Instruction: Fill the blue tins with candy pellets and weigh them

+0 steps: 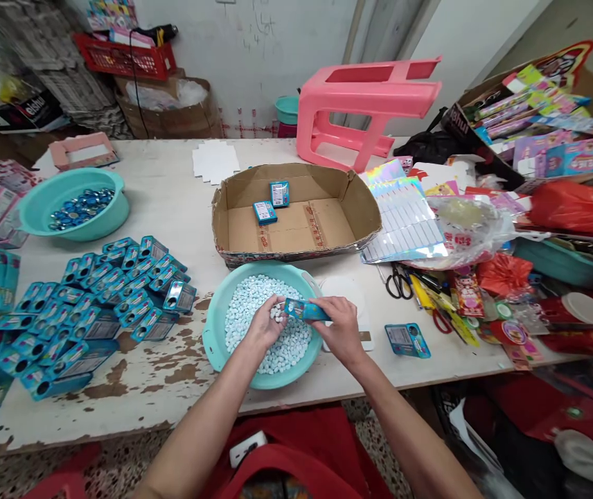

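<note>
Over a turquoise basin (pixel 213 339) of small pale pieces (pixel 255 294), my right hand (pixel 341 326) grips a small blue box (pixel 301 310) lying sideways. Its left end touches the white pieces cupped in my left hand (pixel 268 322), whose fingers curl around them. Beyond the basin, a cardboard tray (pixel 296 242) holds two blue boxes (pixel 278 194). Many blue boxes (pixel 93 305) stand grouped on the left of the table. Another blue box (pixel 407 340) lies on the right, beyond a white flat item (pixel 366 339) partly hidden by my right hand.
A turquoise bowl (pixel 34 208) of shiny blue items sits at the left. Behind the tray is an upturned pink stool (pixel 322 104). Shiny sheets (pixel 405 222), scissors (pixel 399 283) and piled packets crowd the right side. The table's front edge is close to my forearms.
</note>
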